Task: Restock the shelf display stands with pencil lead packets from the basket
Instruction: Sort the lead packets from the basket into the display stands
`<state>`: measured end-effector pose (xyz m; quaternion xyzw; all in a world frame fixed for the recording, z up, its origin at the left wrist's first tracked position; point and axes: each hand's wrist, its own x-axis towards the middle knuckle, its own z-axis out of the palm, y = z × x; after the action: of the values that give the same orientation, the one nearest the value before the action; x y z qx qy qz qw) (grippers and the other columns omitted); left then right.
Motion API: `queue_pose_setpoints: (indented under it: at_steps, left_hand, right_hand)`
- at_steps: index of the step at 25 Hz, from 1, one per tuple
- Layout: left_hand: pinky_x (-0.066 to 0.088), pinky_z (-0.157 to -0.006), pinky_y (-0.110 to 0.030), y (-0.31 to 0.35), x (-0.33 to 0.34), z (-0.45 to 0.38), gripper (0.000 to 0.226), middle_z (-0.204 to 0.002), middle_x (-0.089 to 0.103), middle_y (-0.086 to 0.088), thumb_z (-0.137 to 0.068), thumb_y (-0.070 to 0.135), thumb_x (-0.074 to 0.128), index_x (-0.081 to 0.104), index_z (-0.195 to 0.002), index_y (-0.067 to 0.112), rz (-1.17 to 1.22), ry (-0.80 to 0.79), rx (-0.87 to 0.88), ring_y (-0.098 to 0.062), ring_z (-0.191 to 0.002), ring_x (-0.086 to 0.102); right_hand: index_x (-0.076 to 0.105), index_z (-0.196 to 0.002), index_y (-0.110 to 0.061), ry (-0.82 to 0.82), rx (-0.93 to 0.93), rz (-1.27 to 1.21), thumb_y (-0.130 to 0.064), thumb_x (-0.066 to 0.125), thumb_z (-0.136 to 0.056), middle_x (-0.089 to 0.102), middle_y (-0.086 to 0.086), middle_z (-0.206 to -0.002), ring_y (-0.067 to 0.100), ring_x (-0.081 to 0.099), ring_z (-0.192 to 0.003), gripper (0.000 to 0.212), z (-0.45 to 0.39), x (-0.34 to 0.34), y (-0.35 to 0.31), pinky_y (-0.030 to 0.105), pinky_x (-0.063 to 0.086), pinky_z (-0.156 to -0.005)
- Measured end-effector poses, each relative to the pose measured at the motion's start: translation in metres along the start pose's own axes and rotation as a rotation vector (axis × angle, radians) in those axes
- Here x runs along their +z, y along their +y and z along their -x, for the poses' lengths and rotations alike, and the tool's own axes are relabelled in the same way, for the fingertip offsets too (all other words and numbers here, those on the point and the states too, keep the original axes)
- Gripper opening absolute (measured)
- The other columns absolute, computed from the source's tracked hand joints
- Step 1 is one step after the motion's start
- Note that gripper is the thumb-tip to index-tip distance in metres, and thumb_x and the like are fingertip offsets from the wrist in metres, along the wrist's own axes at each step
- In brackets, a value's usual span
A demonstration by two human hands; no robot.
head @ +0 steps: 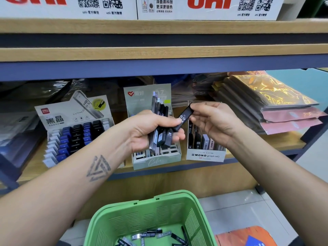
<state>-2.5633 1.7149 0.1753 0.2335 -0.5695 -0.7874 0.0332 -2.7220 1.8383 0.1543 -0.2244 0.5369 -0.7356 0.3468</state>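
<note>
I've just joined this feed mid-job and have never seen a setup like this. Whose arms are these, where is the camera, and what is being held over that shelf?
There is no machine here: a person works bare-handed, and the single picture comes from a wide-angle camera worn on their head, looking forward and down. The left hand grips a bundle of pencil lead packets. The right hand pinches one black packet marked 0.5 between thumb and fingers. Behind the hands, on the wooden shelf, stand three display stands: a Deli stand with blue, black and white packets, a green stand, and a MONO graph MG stand. Below, a green basket on the floor holds more loose packets.
</note>
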Motion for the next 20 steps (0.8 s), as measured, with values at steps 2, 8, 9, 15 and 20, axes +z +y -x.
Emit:
queue_pose_setpoints:
  at_steps: [2, 8, 9, 15, 20]
  left_hand:
    - [0.057, -0.055, -0.022, 0.008, -0.013, 0.006, 0.008, -0.079, 0.067, -0.021, -0.088, -0.001, 0.064, 0.066, -0.094, -0.005, 0.036, 0.04, -0.001, -0.019, -0.061, 0.064]
    - [0.052, -0.048, -0.016, 0.022, -0.054, 0.018, 0.01, -0.071, 0.063, -0.014, -0.093, 0.0, 0.06, 0.063, -0.1, -0.007, 0.092, 0.191, 0.018, -0.011, -0.051, 0.059]
    - [0.052, -0.048, -0.016, 0.021, -0.057, 0.02, 0.008, -0.07, 0.062, -0.013, -0.093, 0.0, 0.06, 0.063, -0.097, -0.006, 0.07, 0.2, 0.017, -0.011, -0.051, 0.058]
    - [0.053, -0.047, -0.019, 0.018, -0.079, 0.037, 0.002, -0.071, 0.064, -0.015, -0.09, -0.002, 0.064, 0.066, -0.09, -0.004, 0.002, 0.24, 0.038, -0.014, -0.052, 0.061]
    - [0.053, -0.048, -0.017, 0.022, -0.126, 0.059, 0.008, -0.064, 0.063, -0.011, -0.093, -0.001, 0.059, 0.062, -0.086, -0.002, 0.102, 0.364, 0.022, -0.012, -0.049, 0.06]
  right_hand:
    - [0.065, -0.107, 0.001, -0.025, -0.016, -0.007, 0.004, 0.066, -0.09, 0.07, 0.016, -0.08, 0.02, 0.069, -0.068, 0.017, -0.003, 0.003, 0.003, 0.023, 0.06, -0.062]
    - [0.071, -0.094, -0.002, -0.218, -0.075, 0.317, 0.007, 0.069, -0.086, 0.072, 0.015, -0.083, 0.022, 0.069, -0.074, 0.012, 0.002, 0.035, 0.018, 0.028, 0.057, -0.069]
    - [0.07, -0.092, -0.003, -0.24, -0.078, 0.332, 0.006, 0.072, -0.084, 0.072, 0.015, -0.083, 0.023, 0.069, -0.075, 0.012, 0.003, 0.043, 0.021, 0.029, 0.056, -0.07]
    - [0.057, -0.131, -0.017, -0.459, -0.123, 0.525, 0.005, 0.072, -0.087, 0.068, 0.014, -0.091, 0.023, 0.074, -0.08, 0.052, 0.006, 0.095, 0.035, 0.028, 0.058, -0.071]
    - [0.067, -0.111, -0.025, -0.281, -0.364, 0.859, -0.017, 0.069, -0.094, 0.064, -0.01, -0.074, 0.01, 0.066, -0.073, 0.019, -0.003, 0.14, 0.056, 0.035, 0.059, -0.08]
